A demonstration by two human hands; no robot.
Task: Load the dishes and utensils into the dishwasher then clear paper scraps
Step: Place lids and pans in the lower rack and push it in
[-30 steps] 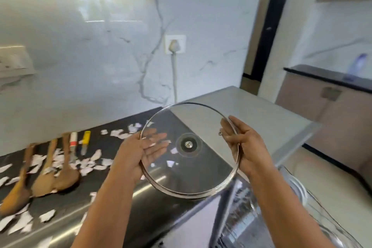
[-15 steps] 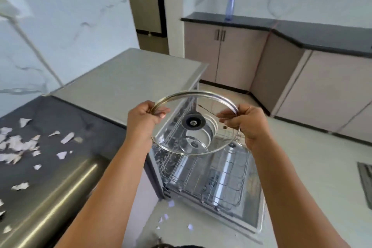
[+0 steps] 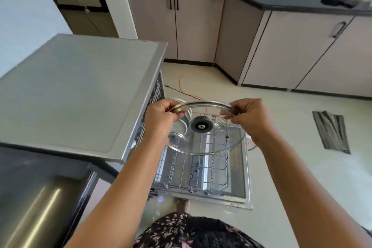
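Observation:
A round glass pot lid (image 3: 209,143) with a metal rim and a black knob hangs over the open dishwasher. My left hand (image 3: 161,119) grips its rim on the left side, and my right hand (image 3: 249,117) grips the rim on the right. Below the lid, the wire rack (image 3: 201,177) is pulled out over the lowered dishwasher door (image 3: 244,187). Another lid and a pale dish (image 3: 177,137) sit at the rack's back left, seen partly through the glass.
The grey dishwasher top (image 3: 80,90) lies at left, with a dark counter and steel sink (image 3: 36,207) nearer me. Beige cabinets (image 3: 201,26) line the far wall. Red and black wires (image 3: 187,88) and a grey mat (image 3: 330,131) lie on the floor.
I have turned from the scrap-strewn counter toward the dishwasher. The lid has travelled with both hands from above the counter to above the pulled-out rack and now lies flatter.

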